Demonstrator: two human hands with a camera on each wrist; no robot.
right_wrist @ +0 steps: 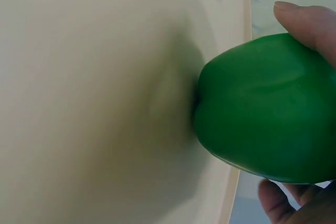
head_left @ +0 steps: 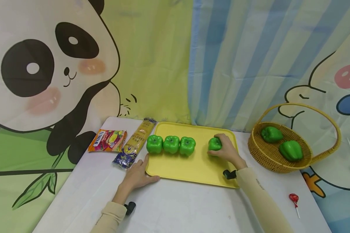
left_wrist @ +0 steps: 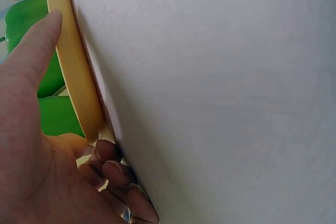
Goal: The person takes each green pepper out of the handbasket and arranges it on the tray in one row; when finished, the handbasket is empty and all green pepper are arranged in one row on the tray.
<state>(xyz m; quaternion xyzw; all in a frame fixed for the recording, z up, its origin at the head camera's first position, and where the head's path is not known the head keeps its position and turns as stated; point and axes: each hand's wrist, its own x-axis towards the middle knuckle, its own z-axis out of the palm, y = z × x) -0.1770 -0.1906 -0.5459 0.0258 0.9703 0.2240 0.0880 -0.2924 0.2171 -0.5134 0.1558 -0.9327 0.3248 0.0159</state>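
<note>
Hands well apart | right hand [head_left: 227, 149] grips a green pepper [head_left: 214, 144] at the right side of a yellow tray [head_left: 175, 168] | left hand [head_left: 138, 175], thumb spread, touches its near left corner | three peppers [head_left: 171, 144] in a row at left

The surface [head_left: 186, 207] is white and flat. A rectangular yellow tray [head_left: 192, 168] with rounded corners and a raised rim lies flat at the middle, toward the rear. Left of the tray, a long yellow-and-blue packet [head_left: 137, 141] lies at a diagonal. Just left of this packet lies an orange-and-red FOX'S bag [head_left: 108, 140]. A wicker basket [head_left: 259, 157] with a hoop handle stands at the right edge, apart from the tray. Nearer the front, a red lollipop [head_left: 294, 198] with a white stick lies at the right.
</note>
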